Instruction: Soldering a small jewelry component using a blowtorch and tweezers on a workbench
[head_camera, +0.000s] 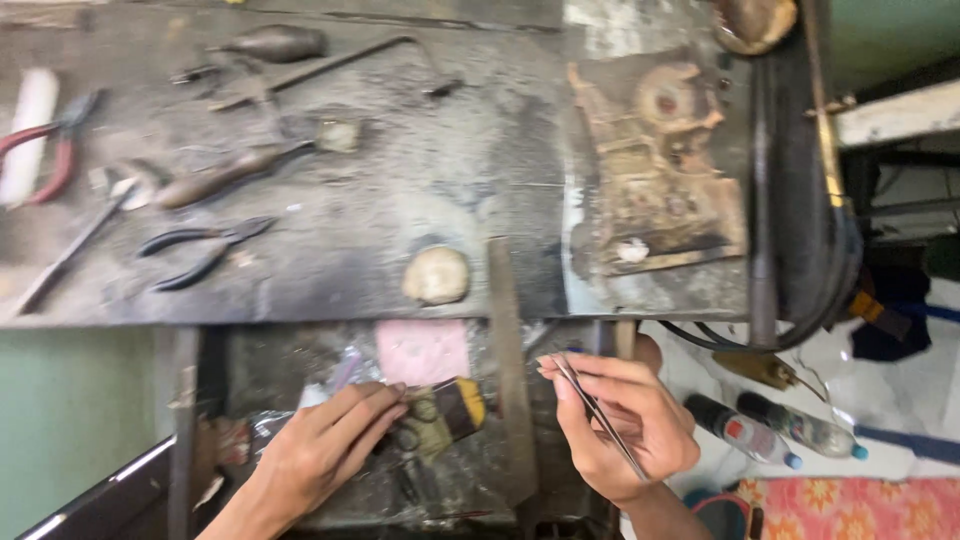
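The person's left hand (320, 450) reaches in from below, fingers pressed together in a clenched grip on something small at their tips; what it is I cannot make out. Just right of those fingertips lies a yellow and dark tool handle (452, 408), touching or nearly touching them, amid clutter in an open drawer (290, 360) under the counter (420, 170). Just above the grip sits a pink pad (422, 350).

To the right, apart from the left hand, the right hand (625, 420) pinches a pair of thin metal tweezers (598, 415) between thumb and fingers, its grip grasping them near the tips, the shaft running down across the palm toward the wrist.

Well above both grips, on the dark, scorched counter, rest red-handled pliers (50, 150) at far left, then black-handled pliers (195, 248), a wood-handled tool (225, 175), a round pale lump (437, 275) and a rusty, worn block (655, 160) further right. Below and right of the right grip, two plastic bottles (770, 430) lie on the floor (900, 390).
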